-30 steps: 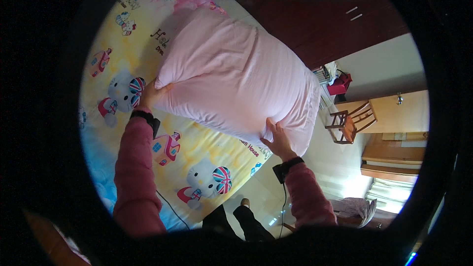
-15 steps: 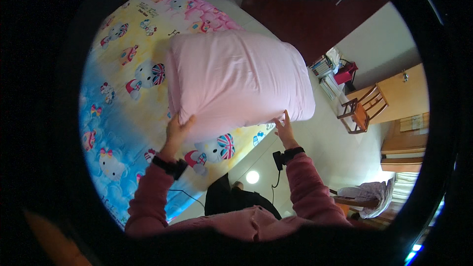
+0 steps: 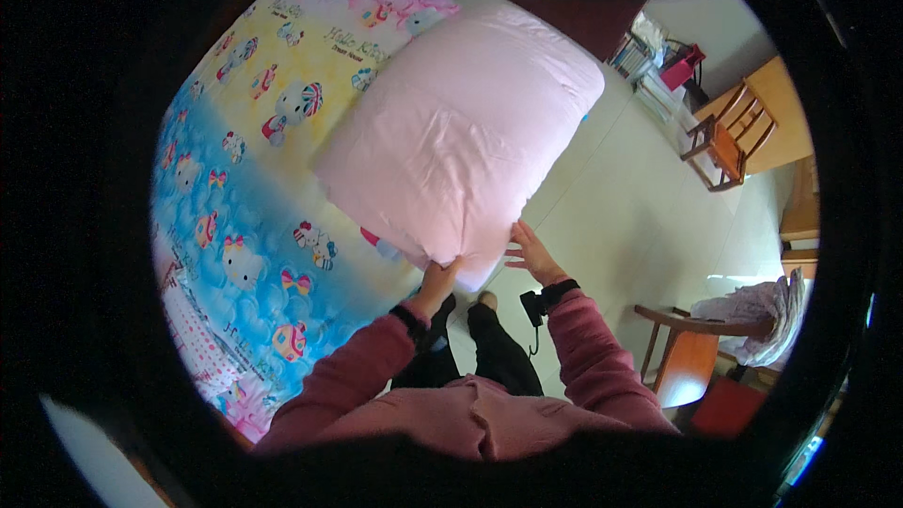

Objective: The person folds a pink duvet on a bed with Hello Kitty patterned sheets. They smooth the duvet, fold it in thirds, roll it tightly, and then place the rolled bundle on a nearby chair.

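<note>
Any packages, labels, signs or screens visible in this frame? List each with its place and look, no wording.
No screens, signs or packages show clearly.
Bedsheet: left, printed with cartoon cats and small lettering, yellow band above, blue below.
Books or papers: upper right against the wall, a pale stack, too small to tell further.
Pink pillow: centre, plain, no label seen, left hand gripping its lower edge, right hand open beside it.

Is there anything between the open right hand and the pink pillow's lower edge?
Nothing in the head view: the right hand sits open just beside the pink pillow, with only pale floor behind. The left hand grips the pillow's lower corner.
</note>
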The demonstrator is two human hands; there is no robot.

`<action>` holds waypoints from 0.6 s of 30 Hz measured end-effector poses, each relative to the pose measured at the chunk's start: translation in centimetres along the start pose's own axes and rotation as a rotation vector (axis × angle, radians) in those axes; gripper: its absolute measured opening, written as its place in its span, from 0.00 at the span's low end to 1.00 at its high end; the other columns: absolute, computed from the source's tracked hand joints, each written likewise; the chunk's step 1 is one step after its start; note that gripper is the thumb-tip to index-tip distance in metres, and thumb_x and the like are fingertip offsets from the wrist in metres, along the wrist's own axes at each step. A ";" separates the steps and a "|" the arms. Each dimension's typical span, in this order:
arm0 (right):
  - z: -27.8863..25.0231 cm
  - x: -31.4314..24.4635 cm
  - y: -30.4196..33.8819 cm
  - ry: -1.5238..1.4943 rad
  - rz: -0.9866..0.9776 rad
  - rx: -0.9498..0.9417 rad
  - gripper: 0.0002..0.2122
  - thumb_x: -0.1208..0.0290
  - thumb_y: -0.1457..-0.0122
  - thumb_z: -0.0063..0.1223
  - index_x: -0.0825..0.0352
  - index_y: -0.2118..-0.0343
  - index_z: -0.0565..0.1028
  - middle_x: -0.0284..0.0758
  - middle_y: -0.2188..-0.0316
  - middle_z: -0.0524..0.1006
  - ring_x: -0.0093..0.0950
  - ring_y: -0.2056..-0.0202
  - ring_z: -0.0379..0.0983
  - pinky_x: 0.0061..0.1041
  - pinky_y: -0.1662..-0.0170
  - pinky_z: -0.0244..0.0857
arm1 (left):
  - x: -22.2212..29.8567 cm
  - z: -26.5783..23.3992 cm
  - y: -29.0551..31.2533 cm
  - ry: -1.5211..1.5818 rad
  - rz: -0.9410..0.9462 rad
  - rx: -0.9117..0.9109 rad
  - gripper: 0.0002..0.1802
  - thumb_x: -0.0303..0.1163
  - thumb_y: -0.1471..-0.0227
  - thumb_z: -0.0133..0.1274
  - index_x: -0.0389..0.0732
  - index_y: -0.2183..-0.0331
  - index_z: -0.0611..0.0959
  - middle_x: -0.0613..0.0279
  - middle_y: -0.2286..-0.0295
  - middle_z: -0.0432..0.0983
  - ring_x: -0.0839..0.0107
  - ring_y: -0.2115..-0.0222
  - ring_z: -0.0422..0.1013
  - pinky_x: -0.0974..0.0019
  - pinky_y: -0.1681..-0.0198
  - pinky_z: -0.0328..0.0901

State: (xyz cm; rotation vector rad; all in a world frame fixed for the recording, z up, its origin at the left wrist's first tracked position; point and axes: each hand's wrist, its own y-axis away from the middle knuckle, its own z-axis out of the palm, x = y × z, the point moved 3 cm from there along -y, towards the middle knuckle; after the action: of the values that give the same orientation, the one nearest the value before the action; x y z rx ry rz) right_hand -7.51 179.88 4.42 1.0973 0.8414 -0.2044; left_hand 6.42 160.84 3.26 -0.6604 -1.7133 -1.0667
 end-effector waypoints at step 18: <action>20.8 17.8 -0.8 -0.218 -0.003 0.405 0.20 0.60 0.42 0.58 0.63 0.51 0.66 0.34 0.58 0.71 0.25 0.59 0.72 0.28 0.58 0.69 | -6.1 -34.3 -14.2 -0.340 0.175 -0.103 0.16 0.27 0.48 0.56 0.38 0.56 0.77 0.57 0.58 0.76 0.64 0.57 0.72 0.63 0.54 0.67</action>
State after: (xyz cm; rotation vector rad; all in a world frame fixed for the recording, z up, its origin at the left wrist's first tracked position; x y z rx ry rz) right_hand 14.58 166.29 -4.42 1.4217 0.6187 -0.5048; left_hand 12.56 124.19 -2.60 -1.0879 -1.8536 -0.9640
